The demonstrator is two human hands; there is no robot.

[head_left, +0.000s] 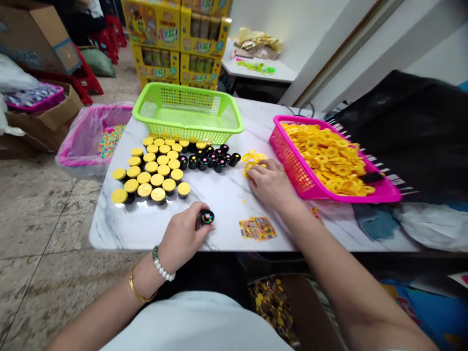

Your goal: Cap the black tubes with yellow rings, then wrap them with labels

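Nearest the camera, a white top fills the bottom edge, and from it two bare forearms reach out over the marble surface (146, 224). On the near edge of that surface stands the small black pot (206, 217), uncapped, with coloured beads showing in its mouth. The left hand (183, 234), with a pearl bracelet (163, 265) and a gold bangle (137, 290) at the wrist, curls round it, thumb and fingers pinching its side. To do this well, I judge the pot should stay upright and flat on the surface so that no beads spill, with its mouth left uncovered. The right hand (268, 183) lies palm down, well apart from the pot, its fingers loosely bent over the loose yellow rings (252, 158) just beside the pink basket (292, 165). It touches them, but I cannot tell whether a ring is already gripped. Lifting one ring at a time from the edge of the little heap looks the surest way. Behind the pot stand the yellow-capped pots (153, 168) in rows, then the open black pots (212, 158) and the green basket (188, 127). Small printed labels (258, 227) lie between the two arms.
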